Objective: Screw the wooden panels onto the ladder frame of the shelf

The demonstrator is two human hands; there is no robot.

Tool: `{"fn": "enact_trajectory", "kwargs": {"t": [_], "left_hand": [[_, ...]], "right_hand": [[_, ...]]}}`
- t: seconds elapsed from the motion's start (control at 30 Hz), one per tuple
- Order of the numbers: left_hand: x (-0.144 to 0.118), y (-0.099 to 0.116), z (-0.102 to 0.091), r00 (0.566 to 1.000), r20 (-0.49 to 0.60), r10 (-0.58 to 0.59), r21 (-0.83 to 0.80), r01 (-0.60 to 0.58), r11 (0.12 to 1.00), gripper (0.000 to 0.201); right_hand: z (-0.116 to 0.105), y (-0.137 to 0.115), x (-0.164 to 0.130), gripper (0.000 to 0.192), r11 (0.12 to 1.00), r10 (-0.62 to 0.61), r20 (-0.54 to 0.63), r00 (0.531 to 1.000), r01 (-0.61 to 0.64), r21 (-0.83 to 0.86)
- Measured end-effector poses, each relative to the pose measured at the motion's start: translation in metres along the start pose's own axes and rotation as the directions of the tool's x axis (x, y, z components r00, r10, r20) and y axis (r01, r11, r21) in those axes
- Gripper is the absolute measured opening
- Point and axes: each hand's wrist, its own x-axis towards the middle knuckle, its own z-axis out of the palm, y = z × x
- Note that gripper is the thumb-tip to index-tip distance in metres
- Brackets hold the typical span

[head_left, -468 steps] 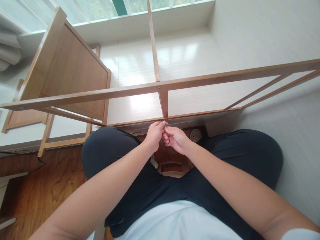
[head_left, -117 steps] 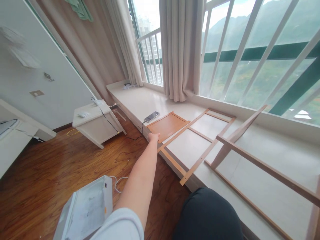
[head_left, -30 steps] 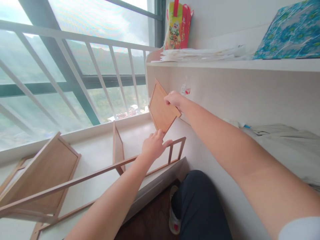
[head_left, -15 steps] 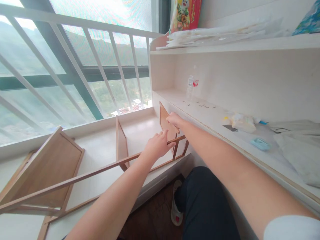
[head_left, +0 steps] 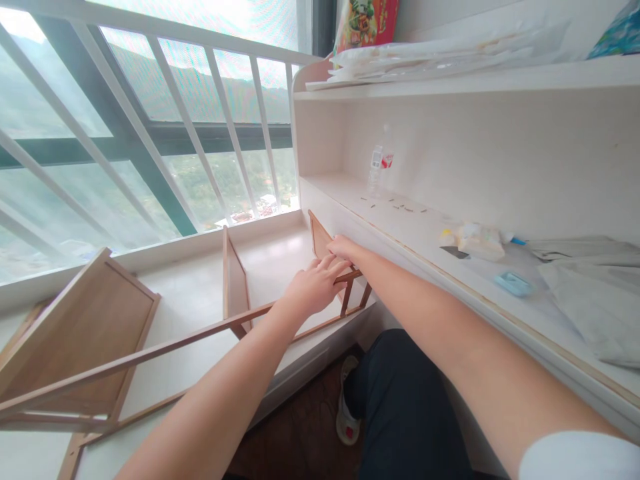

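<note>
A brown wooden shelf frame [head_left: 185, 342] lies on its side on a white ledge, with several boards standing across it. My left hand [head_left: 315, 285] is on the frame's upper rail near its right end, thumb around the rail and fingers stretched over it towards my other hand. Beyond it, my right hand [head_left: 344, 249] is closed on the edge of the right-hand wooden board [head_left: 320, 233], which leans at a slant. The two hands nearly touch, and they cover where board and rail meet. The middle board [head_left: 235, 280] and a broad left board [head_left: 85, 333] stand farther left.
White railings [head_left: 220, 93] and a window are behind the ledge. On the desk [head_left: 425, 233] to the right are a clear bottle [head_left: 376, 170], small scattered screw-like pieces, a plastic bag [head_left: 480, 241], a light-blue case [head_left: 514, 284] and grey cloth [head_left: 595, 300]. Packets lie on the shelf above.
My right hand has drawn nearer, tilting the right-hand board lower. My left hand's fingers have come down from raised to lie over the rail beside it. The view has shifted slightly.
</note>
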Motion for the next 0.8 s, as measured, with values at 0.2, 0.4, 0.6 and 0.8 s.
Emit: {"fn": "enact_trajectory", "kwargs": {"t": [0.2, 0.4, 0.6, 0.8], "left_hand": [[0.010, -0.007, -0.001, 0.992, 0.052, 0.119, -0.056, -0.116, 0.992, 0.051], [0.013, -0.009, -0.003, 0.972, -0.031, 0.233, -0.067, -0.235, 0.970, 0.047], [0.013, -0.011, -0.001, 0.976, 0.002, 0.216, -0.084, -0.215, 0.973, 0.050], [0.012, -0.010, -0.003, 0.983, 0.016, 0.181, -0.092, -0.179, 0.980, 0.050]], "right_hand": [[-0.008, -0.003, -0.002, 0.030, 0.992, 0.118, 0.118, 0.986, -0.112, -0.053], [-0.011, -0.002, 0.000, 0.016, 0.991, 0.135, 0.155, 0.979, -0.130, -0.042], [-0.015, 0.005, -0.007, 0.017, 0.997, 0.072, 0.130, 0.989, -0.069, -0.027], [-0.023, 0.009, -0.002, 0.036, 0.996, -0.001, 0.050, 0.999, 0.005, -0.093]]}}
